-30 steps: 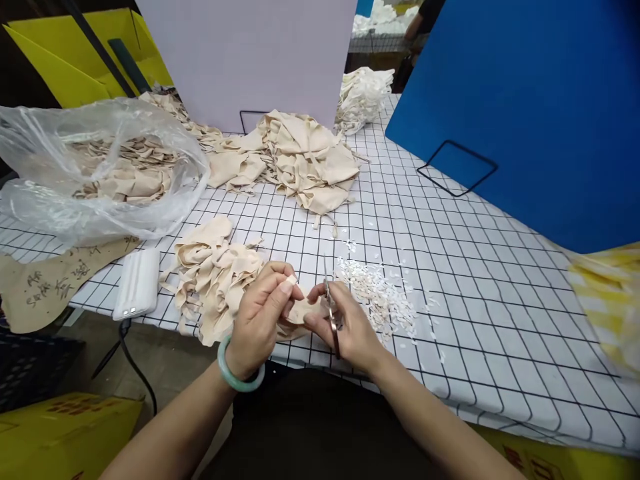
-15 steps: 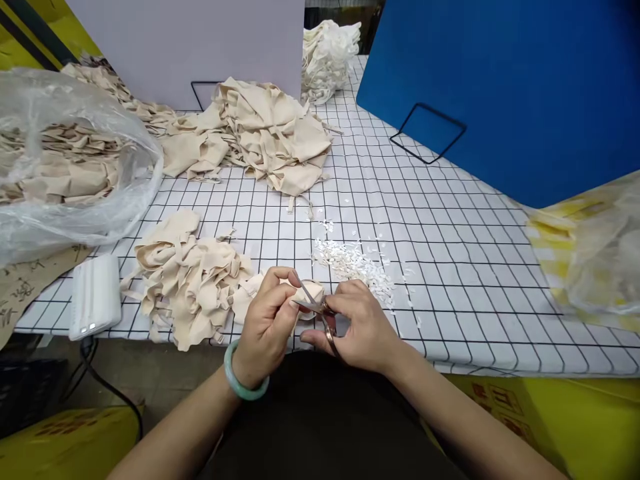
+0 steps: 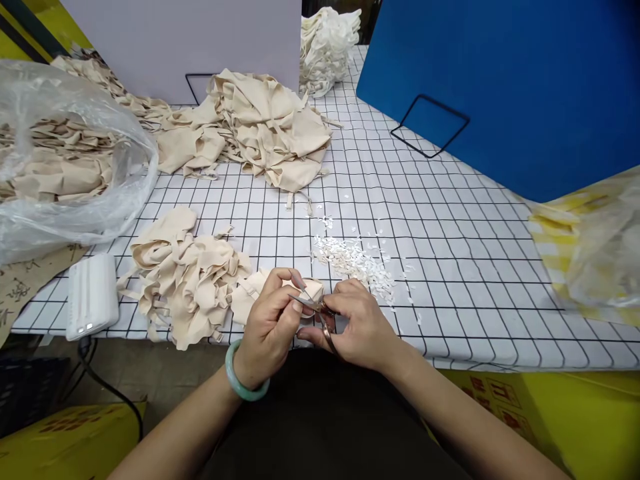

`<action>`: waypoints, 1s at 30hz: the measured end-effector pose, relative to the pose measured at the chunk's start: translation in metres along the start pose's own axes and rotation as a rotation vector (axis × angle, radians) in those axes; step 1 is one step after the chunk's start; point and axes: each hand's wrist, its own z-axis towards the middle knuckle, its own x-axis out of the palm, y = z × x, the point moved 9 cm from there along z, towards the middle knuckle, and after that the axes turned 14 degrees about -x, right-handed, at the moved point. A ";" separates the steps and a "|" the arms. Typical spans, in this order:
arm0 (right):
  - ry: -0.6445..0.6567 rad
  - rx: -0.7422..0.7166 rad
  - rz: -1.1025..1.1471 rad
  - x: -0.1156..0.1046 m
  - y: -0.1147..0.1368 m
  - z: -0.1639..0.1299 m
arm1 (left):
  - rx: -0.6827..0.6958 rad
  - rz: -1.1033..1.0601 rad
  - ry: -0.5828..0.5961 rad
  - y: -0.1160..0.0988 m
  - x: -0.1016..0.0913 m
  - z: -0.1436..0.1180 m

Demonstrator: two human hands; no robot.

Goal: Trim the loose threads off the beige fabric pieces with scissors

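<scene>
Near the table's front edge my right hand (image 3: 360, 323) grips a pair of scissors (image 3: 327, 330), fingers in the handles and the blades pointing left. My left hand (image 3: 273, 317), with a green bangle (image 3: 245, 383) at the wrist, pinches a piece of beige fabric (image 3: 313, 289) close to the blades. The exact spot under the blades is too small to make out. Left of my left hand lies a heap of beige fabric pieces (image 3: 195, 280). Many small white clippings (image 3: 357, 260) are scattered just beyond my right hand.
A larger beige fabric pile (image 3: 275, 127) lies farther back. At left are a clear plastic bag (image 3: 125, 193) of fabric and a white power bank (image 3: 93, 297) with a cable. A blue panel (image 3: 490, 87) stands at back right, a pale panel (image 3: 190, 40) at back left.
The scissor blades have opened a little wider by my left fingertips. Both hands stay nearly in place, and the whole view has shifted slightly.
</scene>
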 end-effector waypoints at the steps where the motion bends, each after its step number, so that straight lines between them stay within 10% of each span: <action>1: -0.001 0.004 -0.002 0.000 0.000 -0.001 | -0.003 0.003 0.000 0.001 0.000 0.000; 19: -0.027 0.390 -0.168 -0.023 -0.047 -0.064 | -0.097 0.098 0.210 0.015 0.057 0.027; 23: 0.050 0.578 -0.248 -0.048 -0.071 -0.072 | -0.140 0.117 0.195 0.004 0.024 0.022; 30: 0.278 0.924 -0.429 -0.100 -0.128 -0.111 | -0.066 0.617 -0.177 -0.001 -0.069 -0.011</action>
